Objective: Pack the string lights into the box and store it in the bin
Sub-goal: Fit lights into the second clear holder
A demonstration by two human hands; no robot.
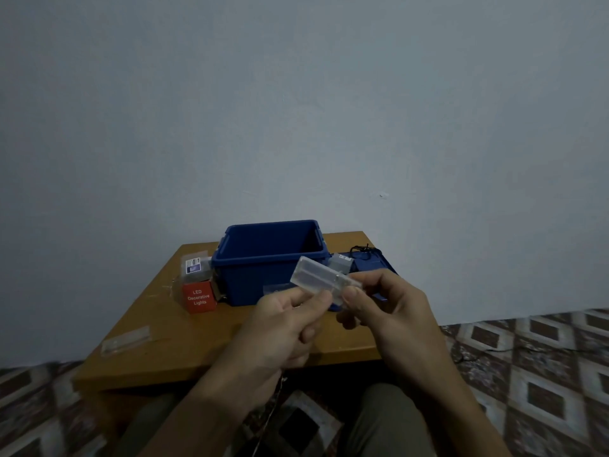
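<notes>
Your left hand [283, 324], right hand [385, 308] both pinch clear rectangular plastic battery case [313, 275]; likely light, stiff, slick. Grip its long edges.

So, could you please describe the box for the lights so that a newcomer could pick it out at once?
Start at the low wooden table against the wall, with the open blue bin at its middle. Just left of the bin's near corner stands a small box. It alone is red, with white lettering reading LED Decorative Lights, unlike the clear packet behind it.
</notes>
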